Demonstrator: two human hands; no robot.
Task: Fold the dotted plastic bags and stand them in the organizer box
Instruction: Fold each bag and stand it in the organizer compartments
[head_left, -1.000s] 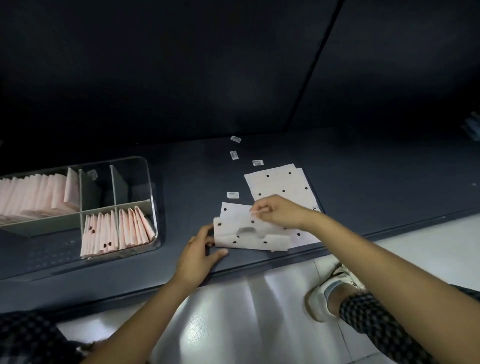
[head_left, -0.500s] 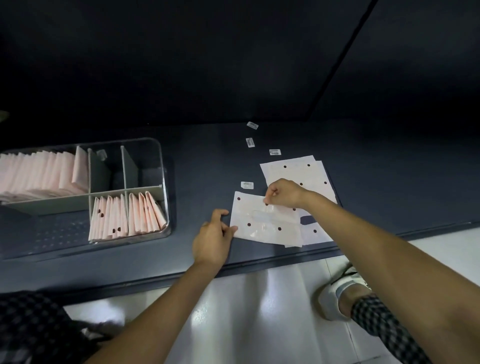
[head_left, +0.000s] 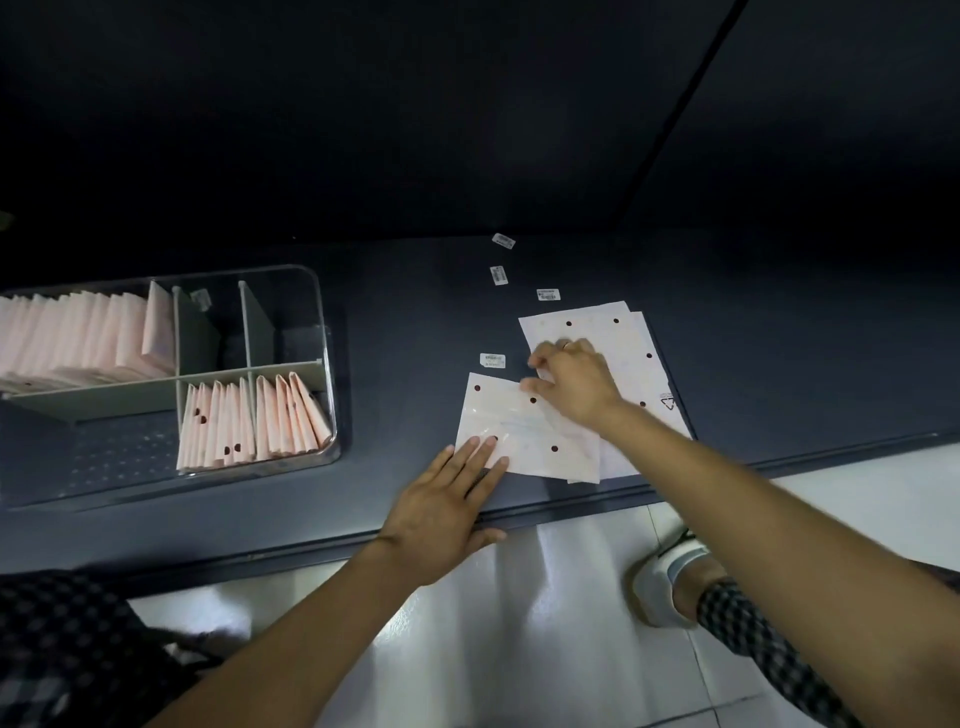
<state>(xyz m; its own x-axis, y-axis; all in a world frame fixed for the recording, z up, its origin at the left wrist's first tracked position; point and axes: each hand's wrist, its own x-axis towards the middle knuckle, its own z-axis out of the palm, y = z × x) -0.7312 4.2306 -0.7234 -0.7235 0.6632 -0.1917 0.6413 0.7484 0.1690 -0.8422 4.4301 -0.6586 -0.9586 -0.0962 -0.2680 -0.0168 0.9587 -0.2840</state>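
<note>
Dotted plastic bag (head_left: 524, 434) is laid flat near the front edge of the dark surface (head_left: 415, 322) — its near-left corner is pressed by the straight, spread fingers of the left hand (head_left: 441, 514). Its far edge is pinched by the right hand (head_left: 574, 379). Folded bags (head_left: 249, 423) are stood in the organizer box (head_left: 324, 322) — toward the left edge.

A white bag with dark dots (head_left: 524, 431) is laid flat near the counter's front edge, overlapping a stack of flat dotted bags (head_left: 618, 338). Folded pink bags (head_left: 249, 423) are stood upright in a clear divided box (head_left: 317, 291) at the left
</note>
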